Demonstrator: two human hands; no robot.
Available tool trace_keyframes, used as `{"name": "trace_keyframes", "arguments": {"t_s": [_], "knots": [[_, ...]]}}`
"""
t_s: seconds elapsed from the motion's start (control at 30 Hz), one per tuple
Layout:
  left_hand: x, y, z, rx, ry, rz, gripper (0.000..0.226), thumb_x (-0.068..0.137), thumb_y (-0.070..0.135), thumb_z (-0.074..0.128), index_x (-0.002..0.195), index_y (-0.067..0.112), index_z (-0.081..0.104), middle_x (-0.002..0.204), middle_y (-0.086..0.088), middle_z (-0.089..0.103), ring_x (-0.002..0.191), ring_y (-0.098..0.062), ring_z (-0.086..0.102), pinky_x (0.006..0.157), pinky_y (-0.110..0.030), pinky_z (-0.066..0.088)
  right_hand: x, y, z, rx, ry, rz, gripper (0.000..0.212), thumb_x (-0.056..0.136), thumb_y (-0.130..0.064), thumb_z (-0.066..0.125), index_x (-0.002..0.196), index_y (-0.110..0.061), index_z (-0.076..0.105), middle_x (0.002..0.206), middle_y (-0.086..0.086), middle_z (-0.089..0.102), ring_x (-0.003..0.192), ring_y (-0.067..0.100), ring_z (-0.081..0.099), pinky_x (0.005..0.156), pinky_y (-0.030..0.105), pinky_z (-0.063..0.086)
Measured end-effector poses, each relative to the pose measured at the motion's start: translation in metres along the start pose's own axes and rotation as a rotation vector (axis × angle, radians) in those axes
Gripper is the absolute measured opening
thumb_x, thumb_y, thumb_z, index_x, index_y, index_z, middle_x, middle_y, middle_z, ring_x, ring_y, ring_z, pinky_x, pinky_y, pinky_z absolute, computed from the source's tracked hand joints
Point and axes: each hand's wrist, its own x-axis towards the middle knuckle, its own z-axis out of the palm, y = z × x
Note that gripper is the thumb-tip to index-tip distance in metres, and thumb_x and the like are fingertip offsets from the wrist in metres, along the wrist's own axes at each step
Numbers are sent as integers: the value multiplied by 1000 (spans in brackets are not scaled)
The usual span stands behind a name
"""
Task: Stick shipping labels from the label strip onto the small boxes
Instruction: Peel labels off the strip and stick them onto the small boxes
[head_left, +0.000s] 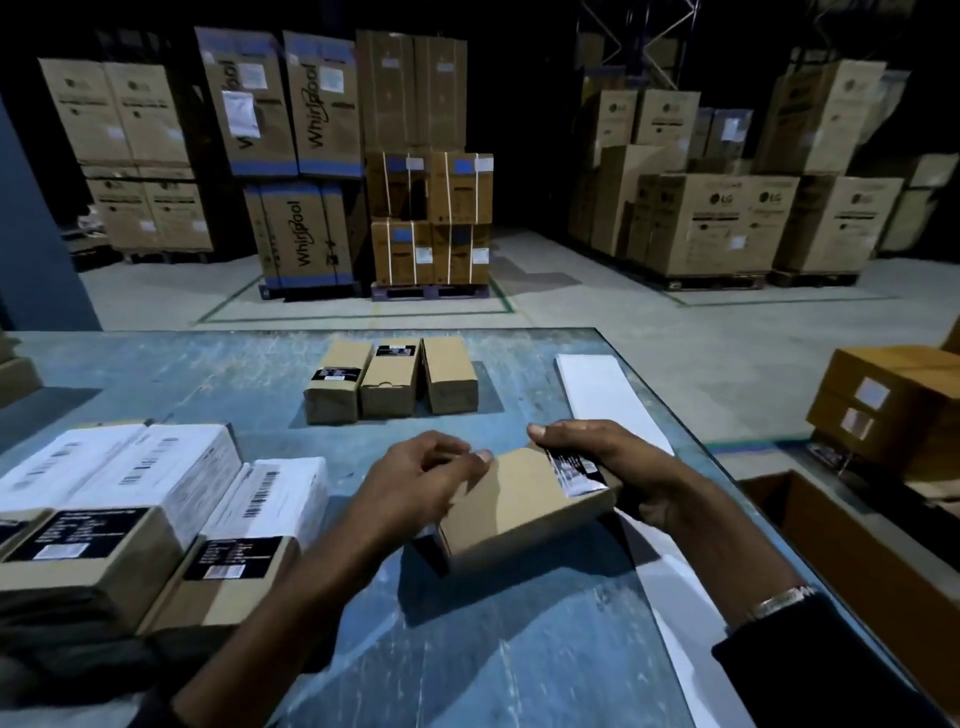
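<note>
Holding: both hands grip a small oblong brown cardboard box (519, 506) just above the scuffed blue tabletop (467, 649), near its right edge.
Box look: plain kraft card, one broad face up, with a glossy black-and-white printed label (574, 470) at its far right end.
Box axis: the long axis runs from lower left to upper right, the labelled end pointing away and right; the box is tilted, right end higher.
Left hand: the left hand (421, 486) curls over the box's left part, fingers bent onto the top face, thumb side blurred.
Right hand: the right hand (608, 457) clasps the labelled end, thumb on the far edge above the label, fingers wrapped under.
Label strip: a long white paper strip (602, 395) lies on the table beyond the right hand and runs on beneath the right forearm (691, 623).
Row behind: three small brown cardboard boxes (389, 382) stand side by side further back, two showing black labels.
Left pile: larger white and brown cartons with barcodes and black labels (156, 514) sit at the table's left.
Wrist: a metal bracelet (779, 600) meets a dark sleeve (831, 670).
Background: stacked brown appliance cartons on pallets (311, 156) line the warehouse floor.
</note>
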Motion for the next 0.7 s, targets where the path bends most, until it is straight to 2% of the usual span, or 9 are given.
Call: {"name": "trace_keyframes", "arguments": {"t_s": [0.1,0.17,0.27,0.37,0.5,0.53,0.6,0.63,0.7], "knots": [[-8,-1,0,235,-159,122,59,75,78,73,119,38,73,117,16,70,100,1,66,82,-25,55,2,6,5,-33,-64,17,59,78,-44,93,109,2,74,104,18,72,93,32,67,86,39,51],[-16,0,2,318,-313,87,71,71,87,70,125,41,69,115,15,71,96,-1,67,80,-26,58,7,8,16,-22,80,-74,58,81,-45,90,118,-2,74,117,13,78,105,29,73,93,40,57],[-23,1,2,472,-197,90,70,70,90,66,115,36,70,99,14,72,85,-1,67,74,-28,57,8,1,18,-72,405,-258,31,90,-43,83,105,-16,77,110,9,79,106,19,76,70,27,62],[-23,2,1,634,-37,162,68,77,93,55,96,32,80,81,10,77,73,-5,70,71,-34,62,1,-1,5,-295,425,-204,40,83,-56,85,93,-18,77,94,7,78,84,15,73,65,28,54],[-18,-3,-7,597,14,141,61,77,91,56,97,36,76,61,10,73,70,-6,71,75,-35,62,-10,-9,-3,-644,543,-47,57,75,-76,80,88,-21,72,71,-1,74,63,16,69,59,28,47],[-18,-4,-8,591,17,145,61,76,91,57,98,37,74,58,10,72,74,-9,72,79,-37,62,-15,-13,-4,-616,514,-10,61,77,-76,78,90,-17,72,64,0,72,56,17,67,55,26,44],[-17,-6,-10,552,-2,141,60,76,88,63,108,37,69,59,8,72,83,-15,72,84,-41,61,-24,-21,-4,-494,337,86,62,84,-73,73,100,-12,74,62,7,70,50,19,63,49,24,41],[-19,-4,-10,494,-40,117,58,79,82,68,115,36,66,62,6,74,83,-19,74,82,-43,62,-27,-24,-2,-458,248,107,61,87,-70,71,107,-13,75,67,10,72,53,19,64,49,24,42],[-23,4,-7,255,-160,25,55,87,56,80,129,29,58,68,-3,77,70,-27,76,66,-40,65,-28,-25,3,-375,138,67,54,91,-62,71,118,-15,73,82,15,78,68,24,73,57,26,51]]}}
